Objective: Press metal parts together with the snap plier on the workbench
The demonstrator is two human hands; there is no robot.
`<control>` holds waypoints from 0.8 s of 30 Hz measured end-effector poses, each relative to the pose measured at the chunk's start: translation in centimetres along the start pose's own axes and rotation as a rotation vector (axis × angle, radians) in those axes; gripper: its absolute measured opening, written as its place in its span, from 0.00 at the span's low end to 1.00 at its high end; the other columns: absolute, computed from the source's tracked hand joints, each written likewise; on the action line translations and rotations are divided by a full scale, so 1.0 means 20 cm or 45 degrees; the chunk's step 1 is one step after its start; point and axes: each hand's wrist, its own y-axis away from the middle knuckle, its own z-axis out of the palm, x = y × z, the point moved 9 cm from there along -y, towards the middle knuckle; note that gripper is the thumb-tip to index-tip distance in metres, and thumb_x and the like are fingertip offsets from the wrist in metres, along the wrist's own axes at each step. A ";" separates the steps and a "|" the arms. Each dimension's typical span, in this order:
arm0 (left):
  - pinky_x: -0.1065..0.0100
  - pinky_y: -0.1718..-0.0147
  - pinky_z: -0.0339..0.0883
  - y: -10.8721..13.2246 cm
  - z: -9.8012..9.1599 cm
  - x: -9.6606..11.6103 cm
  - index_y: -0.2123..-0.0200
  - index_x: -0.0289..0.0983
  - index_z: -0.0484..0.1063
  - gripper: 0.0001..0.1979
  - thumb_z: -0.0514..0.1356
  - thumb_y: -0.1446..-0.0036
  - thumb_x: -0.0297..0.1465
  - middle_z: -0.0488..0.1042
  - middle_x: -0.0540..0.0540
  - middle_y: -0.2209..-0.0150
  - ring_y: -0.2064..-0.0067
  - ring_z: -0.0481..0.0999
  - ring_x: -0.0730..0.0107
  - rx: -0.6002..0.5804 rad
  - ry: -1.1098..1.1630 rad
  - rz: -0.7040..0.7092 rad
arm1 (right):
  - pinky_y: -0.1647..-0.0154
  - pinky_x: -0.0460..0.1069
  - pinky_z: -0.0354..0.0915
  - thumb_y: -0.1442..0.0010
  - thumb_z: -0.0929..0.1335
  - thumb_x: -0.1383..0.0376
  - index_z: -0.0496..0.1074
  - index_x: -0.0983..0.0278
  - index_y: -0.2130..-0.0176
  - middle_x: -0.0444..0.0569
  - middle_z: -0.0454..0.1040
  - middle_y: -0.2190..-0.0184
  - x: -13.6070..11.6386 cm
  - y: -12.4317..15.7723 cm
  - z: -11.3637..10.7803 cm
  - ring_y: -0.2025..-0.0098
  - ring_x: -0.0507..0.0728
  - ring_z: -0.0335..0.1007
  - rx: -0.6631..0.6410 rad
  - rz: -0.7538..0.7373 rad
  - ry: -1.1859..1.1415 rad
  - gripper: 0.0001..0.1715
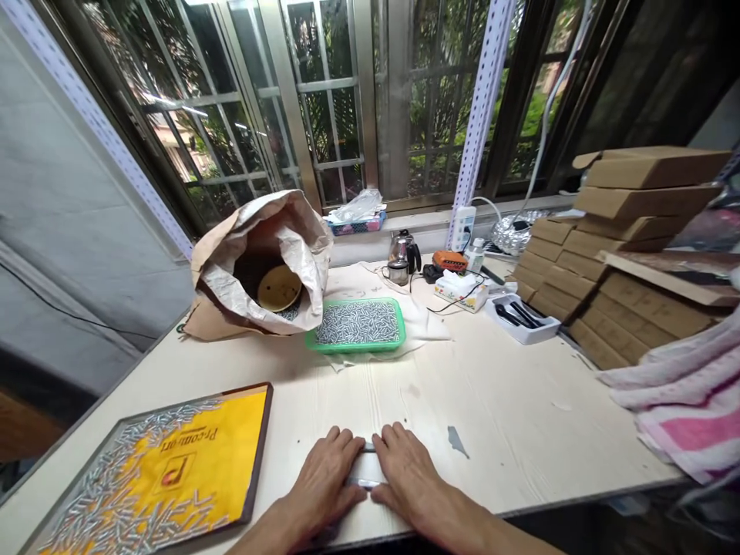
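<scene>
Side by side at the table's front edge, my left hand (327, 474) and my right hand (408, 478) grip a small flat silvery-grey piece (365, 467) from both sides. Thumbs are at its near edge and fingers at its far edge; most of it is hidden under my palms, so I cannot tell its kind. To the left lies a dark-rimmed tray (263, 451) with a yellow printed bottom, strewn with many small metal pins (104, 470). Beyond my hands stands a green plastic tray (400, 327) full of similar pins.
An open paper sack (225, 285) with a round yellowish scoop or lid (279, 288) leans at the back left. A glass pot (400, 250), tissue box (459, 291) and white tray (523, 327) stand at the back right. Cardboard boxes (647, 208) and a striped towel (687, 385) occupy the right.
</scene>
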 end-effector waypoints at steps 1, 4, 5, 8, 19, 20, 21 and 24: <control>0.55 0.51 0.64 0.00 -0.01 -0.01 0.47 0.39 0.69 0.23 0.64 0.47 0.33 0.71 0.43 0.50 0.49 0.67 0.53 0.010 -0.003 -0.018 | 0.47 0.60 0.62 0.54 0.77 0.58 0.72 0.65 0.50 0.56 0.70 0.51 0.00 -0.01 0.00 0.48 0.68 0.64 0.010 -0.025 0.002 0.33; 0.55 0.53 0.65 -0.01 -0.01 -0.02 0.50 0.39 0.69 0.20 0.63 0.46 0.33 0.72 0.44 0.51 0.49 0.68 0.53 0.014 -0.026 -0.040 | 0.49 0.56 0.62 0.51 0.76 0.60 0.73 0.64 0.58 0.53 0.72 0.54 -0.02 -0.05 0.00 0.50 0.64 0.66 -0.013 -0.095 0.005 0.21; 0.55 0.54 0.66 0.00 -0.01 -0.02 0.51 0.39 0.70 0.18 0.63 0.46 0.33 0.72 0.44 0.52 0.50 0.68 0.53 0.011 -0.038 -0.041 | 0.49 0.55 0.62 0.49 0.76 0.61 0.74 0.64 0.59 0.52 0.72 0.55 -0.03 -0.05 0.00 0.51 0.63 0.66 -0.034 -0.108 0.009 0.17; 0.56 0.55 0.67 0.00 -0.01 -0.02 0.56 0.39 0.72 0.10 0.61 0.43 0.32 0.73 0.44 0.54 0.51 0.69 0.54 0.008 -0.078 -0.046 | 0.51 0.53 0.61 0.44 0.73 0.64 0.73 0.64 0.62 0.49 0.73 0.60 -0.06 -0.07 -0.02 0.55 0.60 0.68 -0.079 -0.150 0.007 0.08; 0.55 0.50 0.69 0.10 -0.07 -0.06 0.44 0.38 0.67 0.23 0.62 0.40 0.38 0.71 0.39 0.47 0.47 0.69 0.54 0.369 -0.003 0.055 | 0.53 0.54 0.61 0.45 0.73 0.51 0.70 0.68 0.51 0.58 0.70 0.53 -0.10 -0.04 -0.21 0.52 0.64 0.64 -0.149 -0.224 0.077 0.30; 0.55 0.50 0.69 0.15 -0.09 -0.09 0.43 0.38 0.66 0.23 0.62 0.40 0.38 0.70 0.39 0.46 0.47 0.69 0.55 0.464 0.032 0.030 | 0.53 0.55 0.61 0.46 0.73 0.48 0.69 0.68 0.49 0.59 0.70 0.53 -0.10 -0.04 -0.22 0.52 0.64 0.63 -0.146 -0.232 0.083 0.35; 0.55 0.50 0.69 0.21 -0.10 -0.12 0.44 0.38 0.67 0.22 0.61 0.39 0.39 0.70 0.39 0.46 0.47 0.69 0.55 0.550 0.048 -0.009 | 0.54 0.55 0.60 0.45 0.72 0.45 0.68 0.69 0.49 0.59 0.70 0.53 -0.10 -0.03 -0.22 0.53 0.64 0.63 -0.148 -0.240 0.096 0.36; 0.55 0.51 0.70 0.35 -0.12 -0.13 0.50 0.38 0.72 0.15 0.58 0.37 0.38 0.72 0.40 0.50 0.49 0.70 0.55 0.674 -0.001 -0.036 | 0.55 0.55 0.58 0.39 0.68 0.48 0.69 0.68 0.49 0.58 0.71 0.54 -0.11 -0.03 -0.20 0.53 0.64 0.63 -0.159 -0.243 0.153 0.30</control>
